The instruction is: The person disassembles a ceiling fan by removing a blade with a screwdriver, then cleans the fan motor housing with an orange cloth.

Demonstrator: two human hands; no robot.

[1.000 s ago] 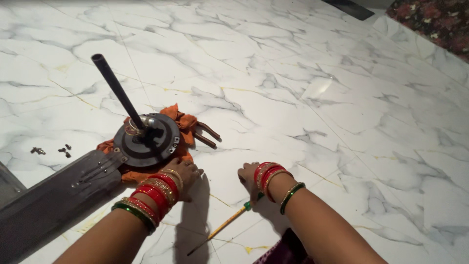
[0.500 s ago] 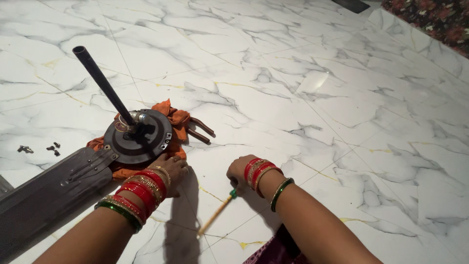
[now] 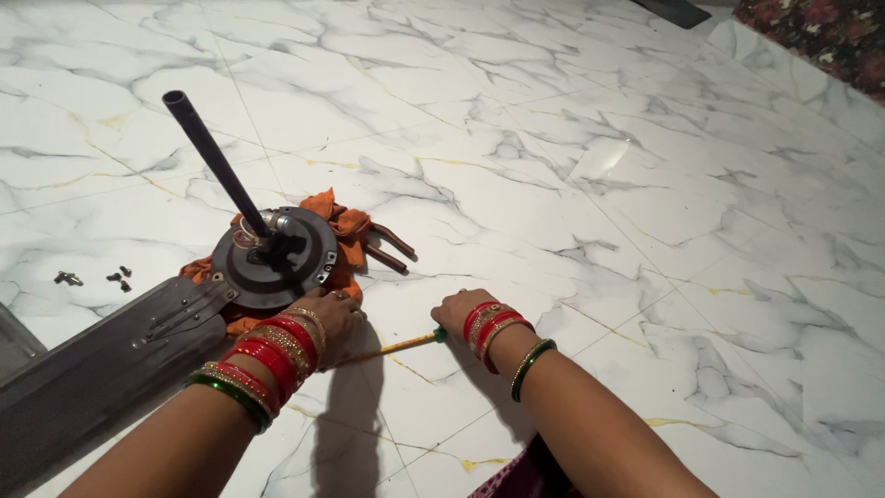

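Two hands beside fan motor

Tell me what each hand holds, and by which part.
Right hand grips the screwdriver by its green handle end. Left hand holds nothing; it rests against the fan motor.

- The place looks like a room in a home, with work done straight on the floor rather than at a bench.
- The floor is polished white marble-look tile with grey and gold veining and thin grout lines; a soft glare of indoor light sits on it.
- A dark floral-patterned fabric, like a rug or bedding, lies at the far right corner.
- A ceiling fan motor with its down rod and one blade rests on an orange cloth, a household fixture.
- Loose screws lie on the tiles nearby.
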